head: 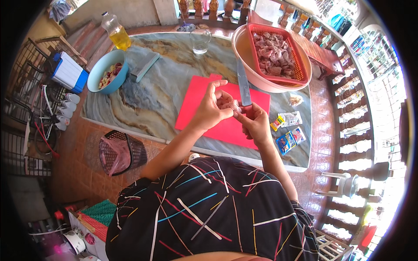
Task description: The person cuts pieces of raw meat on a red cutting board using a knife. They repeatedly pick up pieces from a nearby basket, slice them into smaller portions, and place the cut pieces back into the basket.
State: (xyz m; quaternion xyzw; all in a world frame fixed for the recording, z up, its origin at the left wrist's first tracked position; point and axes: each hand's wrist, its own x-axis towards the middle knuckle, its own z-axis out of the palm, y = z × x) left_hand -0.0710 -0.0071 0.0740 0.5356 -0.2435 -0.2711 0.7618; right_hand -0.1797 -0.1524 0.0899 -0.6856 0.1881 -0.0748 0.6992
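Above a red cutting board [202, 98], my left hand [210, 109] pinches a small piece of raw meat [232, 105]. My right hand [256, 124] grips a knife [243, 84] by its red handle, its broad blade pointing away from me. The thumb of that hand also touches the meat's edge. Beyond the board, a red plastic basket [303, 73] heaped with raw meat pieces [272, 53] rests on a large pale basin [243, 55].
On the marble-patterned table [156, 107] stand a blue bowl [112, 83] of cut pieces, an oil bottle [119, 36], a clear glass [200, 42] and a grey-and-teal slab-like object [146, 67]. Seasoning packets [289, 140] lie at right. A lined wastebasket [137, 153] is on the floor.
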